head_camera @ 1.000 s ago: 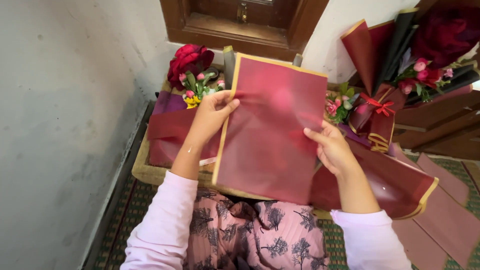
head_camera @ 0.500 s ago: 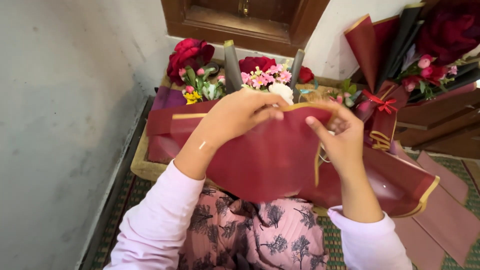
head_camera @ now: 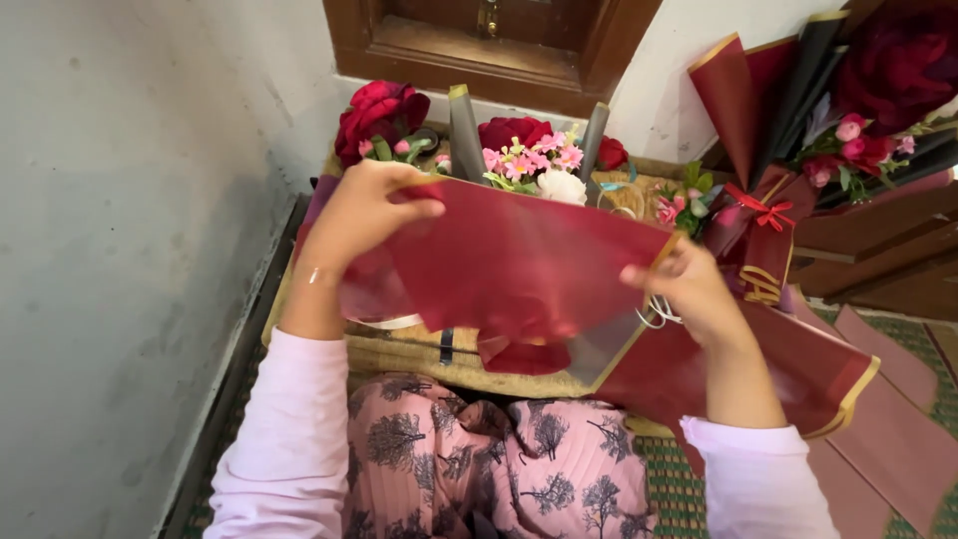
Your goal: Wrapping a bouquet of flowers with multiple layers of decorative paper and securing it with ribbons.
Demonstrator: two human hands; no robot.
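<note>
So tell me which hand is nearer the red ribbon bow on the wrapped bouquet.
Right. The right hand grips the dark red wrapping sheet just below-left of the red ribbon bow; the left hand holds the sheet's far left edge, well away.

- A wrapping sheet (head_camera: 519, 265) spans between the left hand (head_camera: 364, 210) and right hand (head_camera: 689, 289), above a low table (head_camera: 419, 354).
- Flowers (head_camera: 529, 155) lie behind the sheet, below a window frame (head_camera: 489, 50).
- A wrapped bouquet (head_camera: 798, 130) stands right; loose sheets (head_camera: 878, 419) lie on the floor mat beneath it.
</note>
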